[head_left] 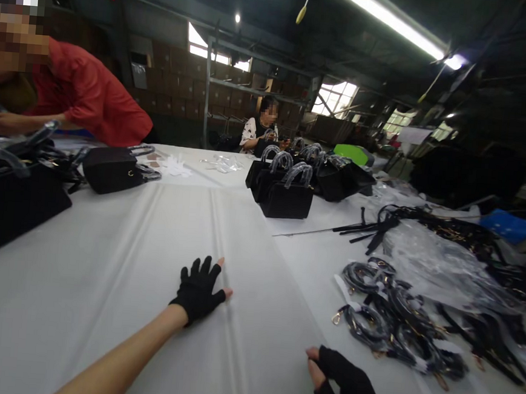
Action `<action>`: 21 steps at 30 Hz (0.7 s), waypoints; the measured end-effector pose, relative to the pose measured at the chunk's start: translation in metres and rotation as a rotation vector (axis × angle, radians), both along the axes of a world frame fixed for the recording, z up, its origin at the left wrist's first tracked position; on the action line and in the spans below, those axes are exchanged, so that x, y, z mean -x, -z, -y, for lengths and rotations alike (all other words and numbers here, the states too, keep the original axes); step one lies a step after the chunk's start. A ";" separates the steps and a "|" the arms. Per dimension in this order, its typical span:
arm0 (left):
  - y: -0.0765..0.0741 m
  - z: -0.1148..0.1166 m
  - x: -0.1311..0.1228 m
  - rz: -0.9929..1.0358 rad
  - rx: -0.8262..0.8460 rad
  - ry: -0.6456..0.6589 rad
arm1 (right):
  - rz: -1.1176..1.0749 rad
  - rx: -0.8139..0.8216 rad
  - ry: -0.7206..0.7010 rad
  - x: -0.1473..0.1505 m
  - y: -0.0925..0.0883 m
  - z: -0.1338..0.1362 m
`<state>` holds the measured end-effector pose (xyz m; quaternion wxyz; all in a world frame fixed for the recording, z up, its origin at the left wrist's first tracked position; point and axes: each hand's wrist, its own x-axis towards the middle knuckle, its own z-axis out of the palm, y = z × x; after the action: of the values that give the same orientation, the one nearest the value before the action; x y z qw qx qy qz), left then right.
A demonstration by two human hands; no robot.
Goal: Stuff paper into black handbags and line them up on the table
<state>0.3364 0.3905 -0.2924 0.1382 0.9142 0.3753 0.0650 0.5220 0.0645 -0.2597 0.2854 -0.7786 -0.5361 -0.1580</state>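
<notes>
A large white sheet [173,232] with two long creases lies over the table in front of me. My left hand [200,290], in a black glove with bare thumb and index tips, rests on it with fingers spread, close to the right crease. Near the sheet's right edge is my right hand [344,379], gloved the same way. Its thumb and index finger are a little apart, with nothing visible between them; its lower part is cut off by the frame. Coiled black straps [385,316] in clear wrap, with gold clasps, lie to the right.
Black handbags with wrapped handles [289,200] stand beyond the sheet. More black bags [11,207] are at the left, where a person in red [93,92] leans over. Another person [262,127] sits at the back. Loose straps and clear plastic [444,266] cover the right side.
</notes>
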 end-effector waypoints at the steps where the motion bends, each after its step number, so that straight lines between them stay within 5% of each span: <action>1: 0.005 0.012 -0.005 -0.017 0.009 0.017 | 0.061 0.019 -0.053 -0.006 0.003 -0.005; 4: 0.014 0.028 -0.006 -0.016 -0.028 0.011 | 0.203 0.129 -0.118 -0.011 0.023 -0.015; 8: 0.008 0.022 -0.003 -0.030 -0.023 0.010 | 0.280 0.220 -0.065 -0.007 0.050 -0.021; 12: 0.008 0.021 -0.005 -0.011 -0.040 -0.005 | 0.238 0.233 -0.067 -0.009 0.057 -0.022; 18: 0.037 0.041 -0.001 0.083 -0.162 -0.028 | 0.161 0.233 -0.024 -0.014 0.081 0.000; 21: 0.042 0.047 0.000 0.112 -0.229 -0.011 | -0.013 0.226 -0.008 -0.024 0.075 -0.007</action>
<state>0.3362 0.3431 -0.3343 0.0534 0.9169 0.3622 0.1591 0.5460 0.0718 -0.3344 0.1998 -0.8048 -0.5516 -0.0905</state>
